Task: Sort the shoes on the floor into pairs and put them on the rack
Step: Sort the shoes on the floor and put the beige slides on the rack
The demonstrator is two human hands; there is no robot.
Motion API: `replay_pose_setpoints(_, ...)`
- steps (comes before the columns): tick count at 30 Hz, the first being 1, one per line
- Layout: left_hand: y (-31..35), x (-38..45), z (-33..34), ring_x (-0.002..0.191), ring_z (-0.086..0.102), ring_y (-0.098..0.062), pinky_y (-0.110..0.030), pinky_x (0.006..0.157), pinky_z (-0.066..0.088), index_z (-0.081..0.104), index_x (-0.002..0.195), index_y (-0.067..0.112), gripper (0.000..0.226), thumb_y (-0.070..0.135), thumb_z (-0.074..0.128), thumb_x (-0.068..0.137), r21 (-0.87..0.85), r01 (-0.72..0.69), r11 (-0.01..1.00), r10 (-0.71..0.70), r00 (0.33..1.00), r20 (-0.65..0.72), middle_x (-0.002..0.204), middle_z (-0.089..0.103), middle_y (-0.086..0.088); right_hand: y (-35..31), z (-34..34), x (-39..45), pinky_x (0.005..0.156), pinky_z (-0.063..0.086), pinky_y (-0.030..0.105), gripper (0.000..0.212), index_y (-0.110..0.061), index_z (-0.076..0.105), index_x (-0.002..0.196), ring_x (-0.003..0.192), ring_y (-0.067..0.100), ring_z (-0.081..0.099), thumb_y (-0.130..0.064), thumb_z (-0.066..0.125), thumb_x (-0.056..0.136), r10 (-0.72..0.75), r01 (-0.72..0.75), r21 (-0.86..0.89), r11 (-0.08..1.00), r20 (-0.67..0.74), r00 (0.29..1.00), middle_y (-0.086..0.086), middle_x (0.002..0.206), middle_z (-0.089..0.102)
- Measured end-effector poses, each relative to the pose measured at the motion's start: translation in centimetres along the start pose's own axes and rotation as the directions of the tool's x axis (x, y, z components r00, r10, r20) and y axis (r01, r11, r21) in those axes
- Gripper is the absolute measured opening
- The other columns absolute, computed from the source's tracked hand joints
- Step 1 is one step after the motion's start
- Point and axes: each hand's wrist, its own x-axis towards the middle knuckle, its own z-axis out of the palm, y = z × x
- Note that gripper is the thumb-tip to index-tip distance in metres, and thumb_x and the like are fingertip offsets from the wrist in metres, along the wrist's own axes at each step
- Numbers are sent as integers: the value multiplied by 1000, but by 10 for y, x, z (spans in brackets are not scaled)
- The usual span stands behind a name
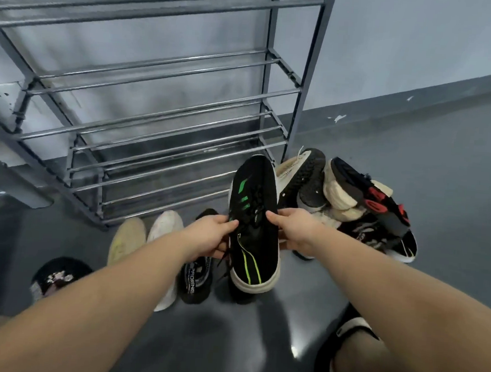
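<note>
Grey floor [412, 167], frame centre: left hand [209, 235] and right hand [296, 229] both pinch a black green-striped sneaker [254, 215] below the bare rack [157, 100].

- I hold one black shoe with green stripes [253, 223] between my two hands, at 12 o'clock from me.
- Four shoes lie in a row on the floor at 10 o'clock: one beige, one white, two black.
- One heap of shoes [349, 203] at 2 o'clock; exact number unclear.
- One metal rack [163, 100].
</note>
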Motion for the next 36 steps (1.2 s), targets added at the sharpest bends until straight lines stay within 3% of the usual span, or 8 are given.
replay_pose_setpoints(7, -48, 43, 29, 48, 50, -6, -17, 43, 40, 55, 125, 13, 30, 23, 44, 100, 34, 104, 994, -103, 994, -35, 68, 58, 6, 69, -16, 27, 70, 52, 33, 24, -11, 59, 118, 81, 21, 60, -21, 51, 98, 116, -104, 125, 987, -93, 989, 6, 94, 65)
replay_pose_setpoints(15, -73, 87, 69, 60, 51, -15, -26, 56, 45, 58, 123, 6, 30, 18, 44, 99, 7, 251, 968, -251, 968, -21, 82, 62, -11, 107, -39, 45, 54, 49, 24, 27, -6, 60, 119, 67, 17, 57, -19, 51, 98, 251, -225, 140, 964, -206, 946, 6, 86, 63)
replay_pose_setpoints(21, -79, 115, 81, 89, 57, -24, -35, 81, 49, 56, 125, 12, 29, 15, 41, 100, 34, 294, 955, -293, 955, -31, 99, 60, -8, 111, -50, 69, 95, 48, 53, 31, -2, 59, 120, 111, 42, 60, -23, 50, 98, 276, -282, 21, 959, -274, 921, 23, 119, 63)
replay_pose_setpoints(25, -78, 118, 81, 102, 55, -26, -35, 86, 46, 51, 132, 13, 35, 10, 37, 101, 49, 332, 942, -330, 943, -45, 116, 59, -13, 110, -47, 79, 89, 50, 37, 35, -2, 55, 126, 103, 27, 61, -23, 47, 99, 300, -297, 44, 954, -198, 933, 15, 124, 62)
replay_pose_setpoints(28, -79, 118, 79, 99, 52, -22, -36, 85, 46, 48, 136, 18, 37, 12, 35, 101, 69, 376, 924, -374, 927, -33, 121, 57, -9, 114, -46, 80, 89, 52, 38, 37, -3, 54, 128, 105, 27, 62, -25, 47, 99, 325, -328, 9, 945, -174, 930, 15, 124, 62)
replay_pose_setpoints(31, -82, 120, 79, 100, 54, -23, -38, 90, 47, 47, 137, 15, 38, 11, 36, 101, 115, 407, 906, -407, 913, -29, 121, 57, -10, 114, -47, 77, 67, 50, 26, 35, -4, 54, 129, 81, 17, 60, -21, 46, 100, 332, -330, 41, 943, -173, 927, 13, 119, 63)
replay_pose_setpoints(34, -77, 118, 74, 88, 56, -19, -35, 85, 46, 47, 137, 12, 39, 9, 36, 100, 229, 305, 925, -305, 952, -33, 98, 59, -5, 112, -50, 74, 75, 49, 24, 39, -4, 47, 136, 94, 18, 59, -18, 46, 100, 305, -301, 49, 952, -175, 936, 13, 130, 58)
replay_pose_setpoints(36, -72, 115, 69, 108, 57, -25, -32, 94, 43, 43, 140, 12, 41, 10, 38, 100, 405, 155, 901, -161, 987, -20, 118, 61, -10, 109, -50, 72, 91, 47, 29, 48, -5, 38, 143, 115, 24, 55, -19, 49, 98, 255, -262, -6, 965, -218, 942, 12, 138, 52)
